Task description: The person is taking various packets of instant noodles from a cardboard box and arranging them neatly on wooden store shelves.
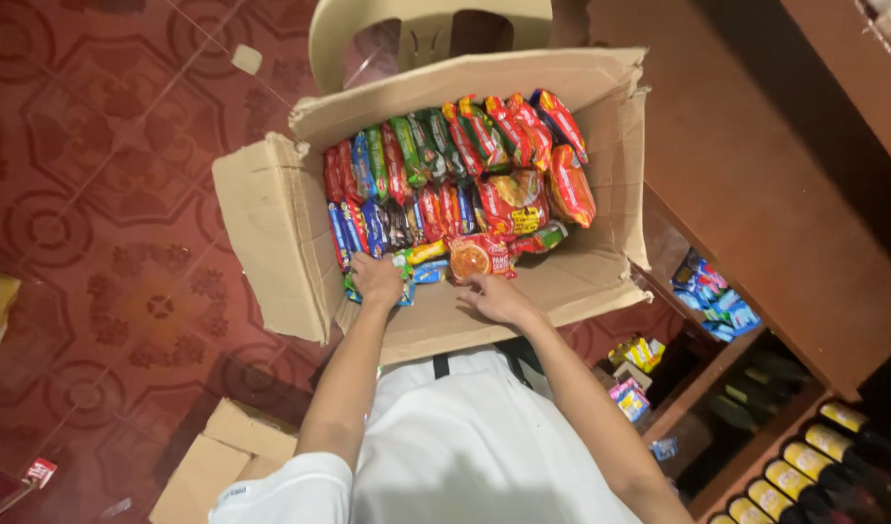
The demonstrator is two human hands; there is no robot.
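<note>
An open cardboard box [271,223] sits in front of me, filled with several rows of colourful instant noodle packets [445,165] in red, green and blue. My left hand [376,279] reaches into the box's near left corner and rests on blue and green packets there; whether it grips one is unclear. My right hand [494,296] lies at the near edge with fingers spread, touching an orange-red packet [477,257].
A beige plastic chair [416,29] stands behind the box. A brown wooden shelf [756,194] at the right holds blue packets [712,296] and dark bottles [814,456]. Another cardboard box [217,456] lies on the red patterned floor by my left elbow.
</note>
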